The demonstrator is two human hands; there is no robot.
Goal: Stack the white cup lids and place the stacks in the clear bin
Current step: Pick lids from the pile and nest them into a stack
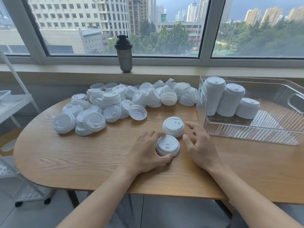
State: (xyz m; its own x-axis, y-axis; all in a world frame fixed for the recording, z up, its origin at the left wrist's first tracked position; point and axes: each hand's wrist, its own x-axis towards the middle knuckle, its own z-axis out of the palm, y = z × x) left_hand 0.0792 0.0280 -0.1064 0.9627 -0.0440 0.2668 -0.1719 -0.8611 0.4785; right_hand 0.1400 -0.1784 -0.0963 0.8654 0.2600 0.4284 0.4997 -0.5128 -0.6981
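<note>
- Wood-grain table (82, 155) with a rounded end stands below a wide window; everything else is placed from it.
- Left hand (146, 153) rests on the table near its front edge, thumb and fingers curled round the rim of a short stack (167, 145) of white lids, gripping it.
- Right hand (199, 145) hovers just right of that stack, fingers spread and loosely bent, holding nothing.
- Second short stack (173, 126) sits on the table just behind the gripped one, touching or nearly touching it.
- Clear bin (256, 137), ribbed plastic with a cut-out handle, lies on the table's right side; inside stand three stacks (228, 100) of lids at its back left, tall, tall and short from left to right.
- Loose pile (118, 104) of lids covers the table's back left, some upright, some tipped or nested.
- Lids are round, white, smooth plastic, with a raised dome, a flared rim and a small sip tab on top.
- Dark shaker bottle (125, 54) stands upright on the sill behind the table.
- White metal rack (14, 102) stands left of the table.
</note>
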